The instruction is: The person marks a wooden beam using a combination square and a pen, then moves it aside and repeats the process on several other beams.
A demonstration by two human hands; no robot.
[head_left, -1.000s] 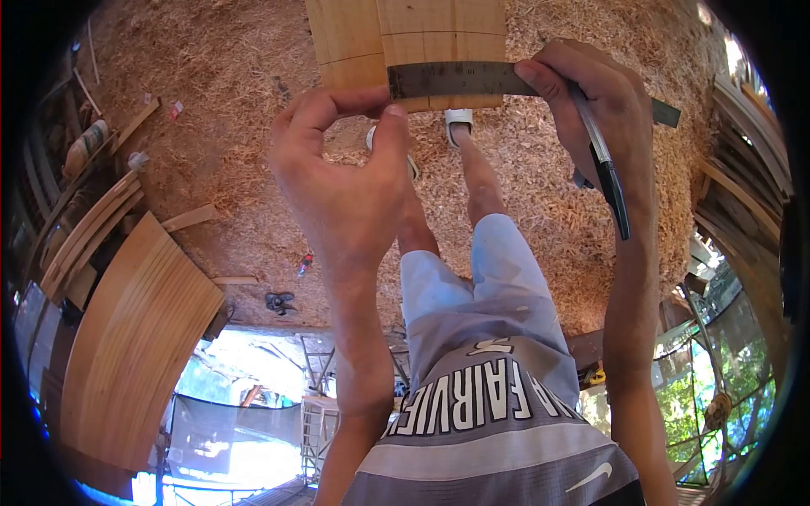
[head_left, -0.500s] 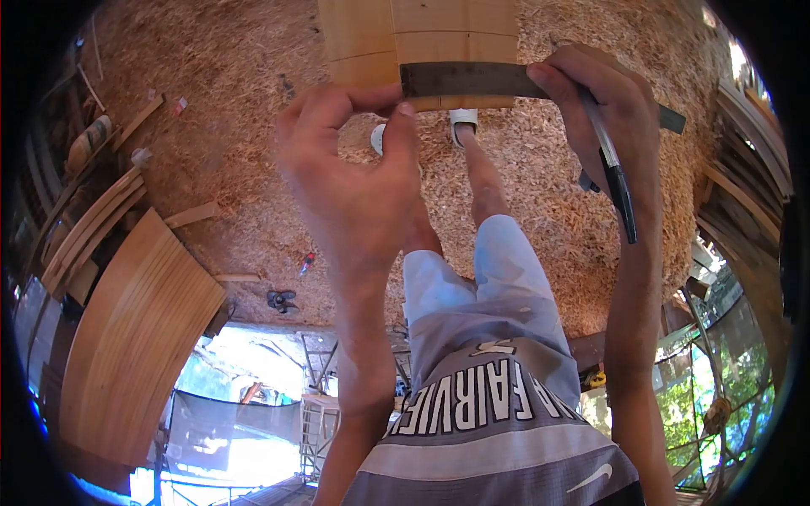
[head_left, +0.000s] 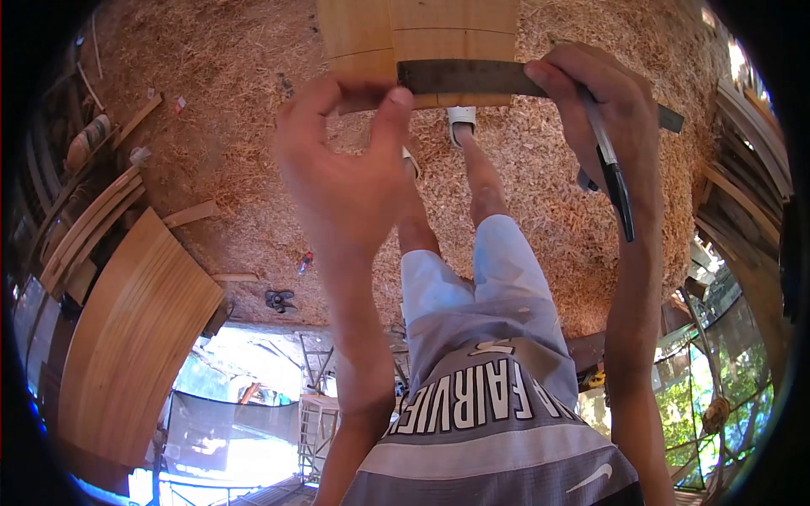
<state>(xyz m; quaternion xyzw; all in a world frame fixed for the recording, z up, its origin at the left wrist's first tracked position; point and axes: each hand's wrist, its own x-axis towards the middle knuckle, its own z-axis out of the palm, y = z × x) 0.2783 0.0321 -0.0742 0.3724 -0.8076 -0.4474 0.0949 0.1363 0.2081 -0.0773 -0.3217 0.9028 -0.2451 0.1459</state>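
Observation:
A dark, flat metal ruler lies crosswise over a light wooden board marked with thin lines. My left hand has thumb and forefinger pinched at the ruler's left end, by the board's near edge. Farther right, my right hand grips the ruler with thumb and fingers; its far end sticks out beyond the wrist. A pen with a silver and black barrel is tucked in that same hand, pointing back along the forearm. The fingers under the ruler are hidden.
Wood shavings cover the ground. A wide wooden panel stands at left beside stacked planks. More timber is piled at right. A small red object and a dark item lie on the floor.
My left thumb has risen slightly onto the ruler's end. Ruler and board have shifted a little up and left in view. The left foot now shows less, behind my left hand.

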